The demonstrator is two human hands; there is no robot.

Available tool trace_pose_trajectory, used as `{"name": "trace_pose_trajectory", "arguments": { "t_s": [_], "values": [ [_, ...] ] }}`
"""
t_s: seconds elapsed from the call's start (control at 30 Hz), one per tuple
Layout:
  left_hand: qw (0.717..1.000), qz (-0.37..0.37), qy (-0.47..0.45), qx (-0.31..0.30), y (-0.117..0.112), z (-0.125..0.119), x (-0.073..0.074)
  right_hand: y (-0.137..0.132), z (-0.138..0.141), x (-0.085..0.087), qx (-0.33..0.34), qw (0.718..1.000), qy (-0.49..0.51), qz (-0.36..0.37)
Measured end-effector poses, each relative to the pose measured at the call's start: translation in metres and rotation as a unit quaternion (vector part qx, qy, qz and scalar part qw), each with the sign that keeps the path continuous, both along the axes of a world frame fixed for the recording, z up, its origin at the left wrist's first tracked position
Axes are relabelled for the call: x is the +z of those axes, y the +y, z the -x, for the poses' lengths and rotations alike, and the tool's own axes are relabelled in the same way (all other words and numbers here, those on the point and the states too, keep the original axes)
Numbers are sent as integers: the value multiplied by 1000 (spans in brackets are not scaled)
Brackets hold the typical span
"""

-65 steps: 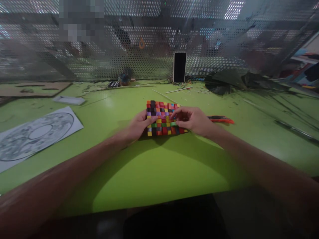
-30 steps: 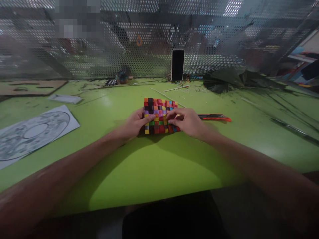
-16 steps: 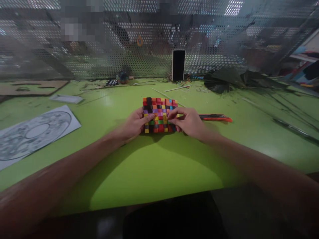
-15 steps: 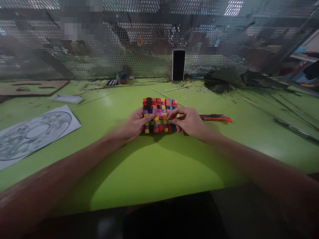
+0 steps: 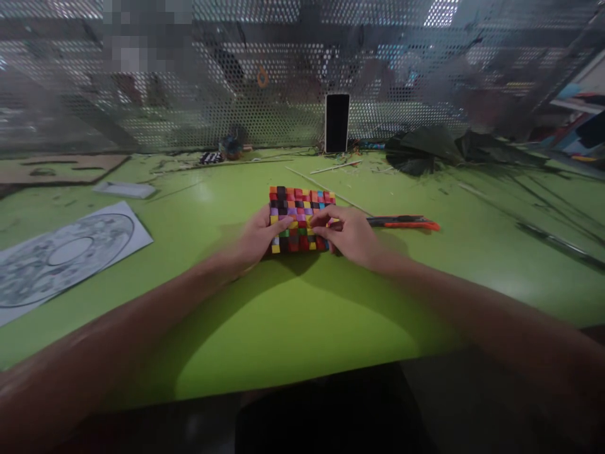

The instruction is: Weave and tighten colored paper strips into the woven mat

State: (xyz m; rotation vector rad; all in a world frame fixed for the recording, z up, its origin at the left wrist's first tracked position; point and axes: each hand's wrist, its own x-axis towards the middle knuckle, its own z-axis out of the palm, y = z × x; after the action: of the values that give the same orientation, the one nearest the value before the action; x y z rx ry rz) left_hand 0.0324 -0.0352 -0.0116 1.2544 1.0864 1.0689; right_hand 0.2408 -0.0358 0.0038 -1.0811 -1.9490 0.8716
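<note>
A small woven pouch (image 5: 299, 205) of many-coloured strips, red, yellow, black, purple and green, is held up over the green table (image 5: 302, 328). My left hand (image 5: 259, 238) grips its left edge, the thumb lying on the front face and the fingers behind. At the right side my right hand (image 5: 350, 234) pinches with thumb and forefinger against the front of the weave. Its other fingers curl at the right edge, partly hidden. Whether a strip lies in that pinch I cannot make out. Just right of my right hand lies an orange and black cutter (image 5: 406, 222).
A phone (image 5: 337, 123) leans upright against the perforated metal screen (image 5: 283, 63). On the left lie a printed sheet (image 5: 118, 221), a white tray (image 5: 124, 189) and cardboard (image 5: 104, 165). Dark dried leaves (image 5: 425, 148) and a thin metal tool (image 5: 558, 243) lie to the right.
My right hand has slid a little left across the front of the woven pouch, its fingers still pinched. My left hand keeps its grip.
</note>
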Motion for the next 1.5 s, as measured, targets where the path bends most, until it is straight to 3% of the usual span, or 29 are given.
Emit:
{"name": "trace_pose_trajectory", "arguments": {
  "t_s": [0.1, 0.23, 0.33, 0.43, 0.57, 0.73, 1.07, 1.33, 1.5],
  "values": [
    [997, -23, 76, 24, -3, -1, 4, 0, -3, 8, 37, 998, -39, 37],
    [995, -41, 87, 10, -7, -1, 8, 1, -7, 13, 81, 986, -18, 144],
    [995, -41, 89, 23, -8, -2, 9, 1, -4, 9, 67, 989, -13, 130],
    [997, 9, 71, 24, -8, -3, 11, 0, -1, 7, 54, 992, -13, 114],
    [998, 48, 22, 25, -7, -3, 11, 0, -3, 11, 46, 991, 6, 126],
    [997, 75, -6, 14, -5, 0, 8, 6, -12, 10, 82, 981, 26, 171],
    [990, 105, -85, -26, -5, 4, 12, 1, -8, 10, 61, 987, 12, 148],
    [995, 92, -37, 4, -5, 1, 13, -2, 0, 5, 3, 997, -11, 83],
    [994, 92, -59, -6, -4, 0, 11, -4, 2, 2, -4, 999, -12, 50]
  ]
}}
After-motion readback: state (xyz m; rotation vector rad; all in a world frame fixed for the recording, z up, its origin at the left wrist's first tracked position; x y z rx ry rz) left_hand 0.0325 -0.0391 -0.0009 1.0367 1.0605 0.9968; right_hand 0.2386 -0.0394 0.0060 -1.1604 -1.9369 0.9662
